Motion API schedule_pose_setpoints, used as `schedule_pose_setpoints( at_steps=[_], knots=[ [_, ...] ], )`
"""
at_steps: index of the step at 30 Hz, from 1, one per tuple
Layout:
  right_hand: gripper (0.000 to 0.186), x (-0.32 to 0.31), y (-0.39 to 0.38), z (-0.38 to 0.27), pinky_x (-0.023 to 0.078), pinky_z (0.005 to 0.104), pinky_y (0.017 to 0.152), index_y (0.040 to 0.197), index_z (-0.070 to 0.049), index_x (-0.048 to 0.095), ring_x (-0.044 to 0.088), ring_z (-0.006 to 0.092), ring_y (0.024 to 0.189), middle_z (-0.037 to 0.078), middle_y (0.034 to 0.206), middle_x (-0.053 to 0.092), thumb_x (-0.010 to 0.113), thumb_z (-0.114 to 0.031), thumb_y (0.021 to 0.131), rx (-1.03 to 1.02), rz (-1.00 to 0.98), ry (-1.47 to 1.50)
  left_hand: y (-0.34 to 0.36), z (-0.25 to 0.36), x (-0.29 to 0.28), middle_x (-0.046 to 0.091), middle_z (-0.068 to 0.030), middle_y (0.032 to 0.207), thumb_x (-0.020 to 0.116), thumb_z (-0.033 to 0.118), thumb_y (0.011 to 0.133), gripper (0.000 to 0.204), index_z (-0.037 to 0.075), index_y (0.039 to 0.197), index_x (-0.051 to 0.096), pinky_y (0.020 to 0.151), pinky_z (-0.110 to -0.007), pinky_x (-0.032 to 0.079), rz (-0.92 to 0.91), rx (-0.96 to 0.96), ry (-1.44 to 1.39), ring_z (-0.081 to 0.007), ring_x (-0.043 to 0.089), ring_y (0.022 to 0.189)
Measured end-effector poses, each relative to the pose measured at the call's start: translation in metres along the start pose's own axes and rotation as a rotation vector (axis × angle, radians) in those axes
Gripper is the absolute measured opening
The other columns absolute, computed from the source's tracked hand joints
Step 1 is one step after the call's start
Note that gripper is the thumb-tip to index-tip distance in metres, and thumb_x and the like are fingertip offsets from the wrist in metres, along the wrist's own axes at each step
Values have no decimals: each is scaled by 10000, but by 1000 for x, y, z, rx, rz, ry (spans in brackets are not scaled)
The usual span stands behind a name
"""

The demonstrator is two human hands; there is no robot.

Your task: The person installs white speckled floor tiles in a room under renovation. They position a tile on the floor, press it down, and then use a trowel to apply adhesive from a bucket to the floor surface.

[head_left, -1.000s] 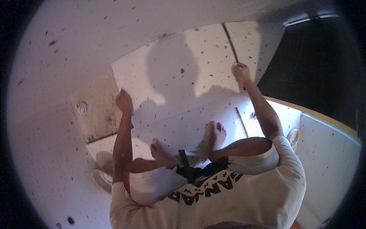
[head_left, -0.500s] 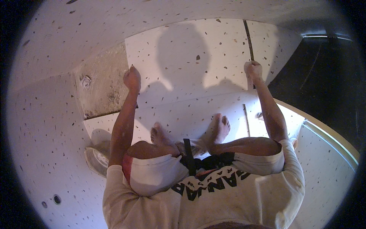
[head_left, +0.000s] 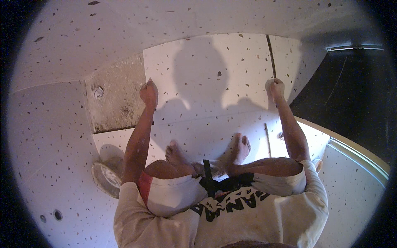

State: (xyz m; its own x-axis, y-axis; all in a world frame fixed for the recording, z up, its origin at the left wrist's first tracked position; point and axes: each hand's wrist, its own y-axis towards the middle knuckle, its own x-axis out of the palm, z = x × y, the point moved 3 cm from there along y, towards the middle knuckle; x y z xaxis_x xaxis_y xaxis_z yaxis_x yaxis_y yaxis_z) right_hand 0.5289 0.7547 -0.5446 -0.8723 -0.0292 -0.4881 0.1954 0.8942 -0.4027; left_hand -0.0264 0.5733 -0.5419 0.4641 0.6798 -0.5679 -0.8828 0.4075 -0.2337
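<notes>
A large white speckled tile [head_left: 202, 78] lies in front of me, with the shadow of my head and shoulders across it. My left hand [head_left: 149, 94] is closed at its left edge, beside a bare patch of rough mortar [head_left: 120, 95]. At the opposite edge, by a narrow dark gap [head_left: 271, 56], my right hand [head_left: 277, 89] is closed too. The fingertips of both hands are partly hidden. On the near side, the tile borders a row of speckled tiles [head_left: 198, 128] where my bare feet rest.
A round pipe opening [head_left: 98, 91] pokes out of the mortar. On the left stands a dirty bucket [head_left: 105, 178], behind my arm. Speckled walls [head_left: 45, 136] rise around me. To the right are a raised light edge [head_left: 351, 144] and a dark surface [head_left: 351, 91].
The view has tipped a little, so the scene sits slightly lower. Both hands stay at the tile's edges, and I cannot make out any movement of the tile against its neighbours.
</notes>
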Motion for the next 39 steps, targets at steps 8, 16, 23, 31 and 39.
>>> schedule_pose_setpoints(
  at_steps=[8,16,23,31,39],
  knots=[
    [198,-2,38,62,457,280,542,814,-4,633,561,133,597,50,674,590,473,-70,717,-80,-67,66,1,-2,7,621,-115,725,581,260,831,332,-61,756,621,652,-364,424,-66,-25,-138,-196,542,675],
    [291,-7,14,24,485,303,599,913,15,657,614,201,653,105,726,644,460,-68,715,-34,118,-124,-23,38,4,588,-91,721,559,220,858,302,-76,807,596,652,-339,424,-40,44,-16,-187,526,685],
    [167,-6,11,15,486,344,606,836,-19,642,630,222,663,109,710,649,580,-118,716,-57,152,-173,-18,26,6,579,-48,717,580,170,862,221,-35,782,604,616,-309,432,-74,90,-154,-157,534,650],
    [240,-5,43,64,495,366,626,915,3,633,642,250,701,141,803,665,553,-74,702,-69,133,-190,-13,29,6,549,-36,657,573,202,866,263,-22,730,587,583,-311,402,-12,288,235,-140,512,625],
    [364,-4,39,62,510,341,733,1042,30,608,642,260,826,161,896,660,541,-59,695,21,96,-102,1,-4,14,581,-47,668,564,228,864,288,-40,770,615,628,-323,432,-67,12,-221,-151,529,629]
  ],
)
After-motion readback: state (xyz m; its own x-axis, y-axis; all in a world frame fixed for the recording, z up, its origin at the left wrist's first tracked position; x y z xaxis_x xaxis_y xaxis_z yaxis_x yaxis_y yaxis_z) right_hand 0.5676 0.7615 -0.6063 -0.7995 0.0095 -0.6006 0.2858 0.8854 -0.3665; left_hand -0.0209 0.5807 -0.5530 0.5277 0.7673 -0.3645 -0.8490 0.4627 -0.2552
